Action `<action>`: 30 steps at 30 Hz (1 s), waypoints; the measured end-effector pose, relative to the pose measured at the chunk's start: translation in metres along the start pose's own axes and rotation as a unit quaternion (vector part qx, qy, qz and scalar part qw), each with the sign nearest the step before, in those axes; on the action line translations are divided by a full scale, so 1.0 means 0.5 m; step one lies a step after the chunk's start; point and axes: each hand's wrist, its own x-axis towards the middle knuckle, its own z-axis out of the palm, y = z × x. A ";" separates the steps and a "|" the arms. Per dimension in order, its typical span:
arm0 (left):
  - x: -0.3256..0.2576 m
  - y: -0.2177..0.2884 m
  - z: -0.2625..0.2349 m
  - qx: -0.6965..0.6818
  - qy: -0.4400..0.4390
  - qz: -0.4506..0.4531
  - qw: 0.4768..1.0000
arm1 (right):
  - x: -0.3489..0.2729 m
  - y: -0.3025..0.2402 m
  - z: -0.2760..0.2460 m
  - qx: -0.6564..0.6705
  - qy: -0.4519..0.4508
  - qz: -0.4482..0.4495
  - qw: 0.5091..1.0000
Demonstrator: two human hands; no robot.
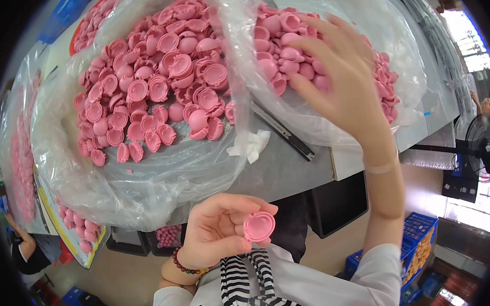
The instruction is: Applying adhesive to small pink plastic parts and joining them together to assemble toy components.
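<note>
My left hand (pixel 221 226) pinches one pink plastic half-shell (pixel 259 227) between thumb and fingers, its hollow side facing up, just off the table's front edge. Stretched out to the right, my right hand (pixel 337 67) hovers over or touches a heap of pink round shells (pixel 306 70) in a clear plastic bag (pixel 401 39). Its thumb and fingers are spread around several shells, and I cannot tell whether it touches them. Left of it, another opened clear bag (pixel 52 128) holds a large pile of pink half-shells (pixel 144 89), many hollow side up.
A black utility knife (pixel 283 130) and a crumpled white tissue (pixel 251 146) lie between the bags on the grey table (pixel 290 178). Black bins (pixel 337 206) stand below the edge. Blue crates (pixel 418 227) are at lower right, a fan (pixel 482 145) at far right. Another person's arm (pixel 24 242) shows at left.
</note>
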 end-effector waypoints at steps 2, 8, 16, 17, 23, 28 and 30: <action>0.005 -0.005 0.009 0.001 0.005 0.001 1.000 | 0.042 0.013 0.043 -0.031 -0.056 -0.007 0.998; 0.002 -0.020 0.010 -0.003 0.021 -0.017 1.000 | 0.077 0.062 0.104 0.079 -0.105 -0.023 0.991; -0.010 -0.008 -0.007 0.017 0.022 -0.008 1.000 | 0.000 0.092 0.020 0.052 -0.113 -0.024 0.992; -0.010 -0.009 -0.006 0.017 0.026 -0.015 0.999 | -0.008 0.100 0.017 0.031 -0.084 -0.043 0.995; -0.008 -0.012 -0.003 0.023 0.019 -0.027 0.999 | 0.003 0.066 0.003 0.100 -0.052 -0.047 0.992; -0.006 -0.015 0.006 0.018 0.022 -0.034 0.999 | 0.014 0.006 0.076 0.113 -0.018 -0.086 0.990; -0.006 -0.018 0.009 0.021 0.021 -0.032 0.999 | 0.014 0.018 0.078 0.052 -0.047 -0.090 0.994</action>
